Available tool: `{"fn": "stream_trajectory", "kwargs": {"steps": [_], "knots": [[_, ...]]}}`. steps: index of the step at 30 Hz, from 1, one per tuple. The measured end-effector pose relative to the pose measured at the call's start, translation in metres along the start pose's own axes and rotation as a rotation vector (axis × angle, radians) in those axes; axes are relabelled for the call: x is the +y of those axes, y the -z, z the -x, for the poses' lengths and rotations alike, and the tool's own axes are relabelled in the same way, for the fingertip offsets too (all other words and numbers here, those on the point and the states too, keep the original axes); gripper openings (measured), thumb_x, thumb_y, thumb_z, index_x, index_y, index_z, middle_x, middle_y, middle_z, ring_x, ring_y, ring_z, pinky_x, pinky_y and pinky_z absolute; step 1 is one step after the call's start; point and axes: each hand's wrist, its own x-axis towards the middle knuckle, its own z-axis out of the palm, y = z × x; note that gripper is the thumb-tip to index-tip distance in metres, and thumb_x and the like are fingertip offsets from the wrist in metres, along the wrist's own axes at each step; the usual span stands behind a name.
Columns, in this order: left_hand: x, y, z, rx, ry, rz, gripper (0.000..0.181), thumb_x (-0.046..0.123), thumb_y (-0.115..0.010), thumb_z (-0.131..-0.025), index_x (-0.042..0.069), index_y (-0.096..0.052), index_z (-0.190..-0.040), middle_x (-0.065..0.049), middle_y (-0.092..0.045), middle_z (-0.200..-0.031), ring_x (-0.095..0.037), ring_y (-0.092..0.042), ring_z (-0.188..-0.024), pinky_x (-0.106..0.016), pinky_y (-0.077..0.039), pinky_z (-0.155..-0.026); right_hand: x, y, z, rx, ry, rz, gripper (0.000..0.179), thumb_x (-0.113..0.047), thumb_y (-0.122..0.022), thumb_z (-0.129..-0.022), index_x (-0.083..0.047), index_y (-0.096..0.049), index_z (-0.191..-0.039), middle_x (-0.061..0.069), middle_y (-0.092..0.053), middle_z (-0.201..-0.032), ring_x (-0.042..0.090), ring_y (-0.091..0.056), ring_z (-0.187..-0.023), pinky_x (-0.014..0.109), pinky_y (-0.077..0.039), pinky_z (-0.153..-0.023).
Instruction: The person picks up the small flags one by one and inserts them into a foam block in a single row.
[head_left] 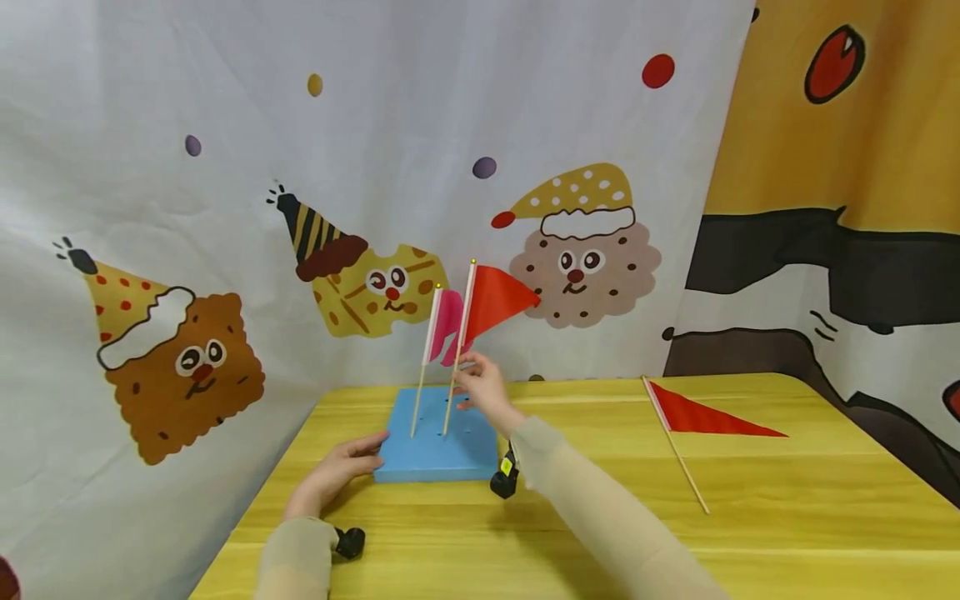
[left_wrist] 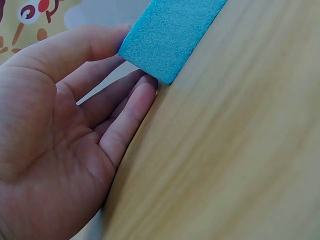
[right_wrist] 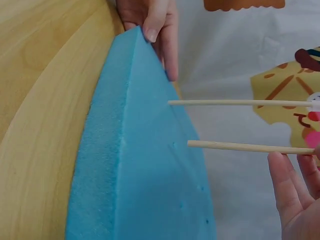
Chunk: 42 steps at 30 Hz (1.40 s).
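Observation:
A blue foam block [head_left: 435, 458] with small holes in its top lies on the table. A pink flag [head_left: 447, 323] stands in it on a thin wooden stick [right_wrist: 235, 103]. My right hand [head_left: 483, 385] pinches the stick of a red triangular flag [head_left: 495, 302] above the block. In the right wrist view, the lower end of this stick [right_wrist: 225, 145] shows just off the foam, near a hole. My left hand [head_left: 341, 468] rests against the block's left side, its fingers [left_wrist: 132, 107] touching the corner.
Another red flag [head_left: 708, 414] on a stick lies flat at the right of the yellow wood-grain table [head_left: 600, 467]. Behind the table hangs a white curtain [head_left: 420, 100] printed with cartoon biscuits. Black wrist cameras [head_left: 504, 479] sit at both wrists.

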Motion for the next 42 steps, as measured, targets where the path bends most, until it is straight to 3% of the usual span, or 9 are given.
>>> {"fn": "stream_trajectory", "kwargs": {"steps": [4,8,16,19,23,26,37,42], "knots": [[-0.001,-0.001,-0.001,-0.002,0.001,-0.006,0.061,0.02,-0.059,-0.099,0.002,-0.033,-0.151,-0.023,-0.026,-0.154,-0.042,-0.035,-0.135,-0.041,-0.042,-0.103,0.01,-0.003,-0.003,0.012,0.01,0.022,0.021,-0.005,-0.059,-0.096,-0.001,-0.057,-0.116,0.029,-0.061,-0.104,0.046,-0.065,-0.088,0.054,-0.057,-0.065],[-0.001,-0.002,-0.002,0.017,0.026,-0.002,0.061,0.022,-0.06,-0.098,0.005,-0.035,-0.151,-0.02,-0.029,-0.154,-0.04,-0.036,-0.135,-0.047,-0.039,-0.105,0.015,-0.006,-0.004,0.022,0.013,0.044,0.02,-0.008,-0.059,-0.097,-0.004,-0.057,-0.116,0.029,-0.06,-0.106,0.043,-0.066,-0.087,0.054,-0.057,-0.065],[-0.002,-0.001,-0.003,0.033,0.046,-0.004,0.06,0.022,-0.061,-0.097,0.008,-0.037,-0.15,-0.018,-0.031,-0.154,-0.038,-0.036,-0.136,-0.051,-0.035,-0.107,0.02,-0.013,-0.007,0.037,0.041,0.122,0.018,-0.009,-0.061,-0.096,-0.003,-0.059,-0.113,0.015,-0.065,-0.092,0.035,-0.068,-0.079,0.045,-0.058,-0.058],[-0.003,0.0,-0.004,0.027,0.039,0.002,0.061,0.021,-0.061,-0.097,0.006,-0.036,-0.15,-0.02,-0.029,-0.154,-0.04,-0.035,-0.136,-0.051,-0.035,-0.107,0.023,-0.015,-0.007,0.038,0.031,0.146,0.018,-0.008,-0.061,-0.096,-0.002,-0.06,-0.113,0.012,-0.065,-0.09,0.033,-0.069,-0.077,0.047,-0.058,-0.058],[-0.002,-0.001,-0.003,0.024,0.032,0.005,0.06,0.021,-0.061,-0.097,0.005,-0.037,-0.15,-0.021,-0.029,-0.154,-0.04,-0.035,-0.136,-0.051,-0.035,-0.107,0.032,-0.016,-0.007,0.036,0.011,0.126,0.016,-0.005,-0.061,-0.095,-0.002,-0.061,-0.111,0.012,-0.065,-0.088,0.034,-0.069,-0.076,0.053,-0.057,-0.06],[-0.002,-0.001,-0.003,0.026,0.037,0.01,0.06,0.021,-0.062,-0.097,0.006,-0.037,-0.15,-0.02,-0.029,-0.154,-0.04,-0.036,-0.135,-0.051,-0.035,-0.107,0.037,-0.016,-0.006,0.039,0.005,0.101,0.015,-0.005,-0.061,-0.094,-0.003,-0.062,-0.109,0.012,-0.065,-0.088,0.033,-0.069,-0.075,0.05,-0.057,-0.057],[-0.001,-0.001,-0.003,0.025,0.043,0.006,0.062,0.023,-0.062,-0.097,0.007,-0.036,-0.151,-0.019,-0.03,-0.154,-0.039,-0.036,-0.136,-0.052,-0.034,-0.108,0.035,-0.013,-0.002,0.042,0.001,0.083,0.024,-0.006,-0.063,-0.094,0.004,-0.06,-0.115,0.016,-0.067,-0.093,0.035,-0.07,-0.077,0.051,-0.057,-0.058],[-0.001,-0.001,-0.003,0.025,0.042,0.009,0.061,0.022,-0.062,-0.097,0.007,-0.037,-0.15,-0.019,-0.03,-0.154,-0.039,-0.035,-0.136,-0.052,-0.033,-0.108,0.035,-0.005,0.002,0.011,0.004,0.04,0.024,-0.007,-0.063,-0.094,0.003,-0.06,-0.116,0.021,-0.067,-0.1,0.045,-0.067,-0.086,0.053,-0.057,-0.06]]}}
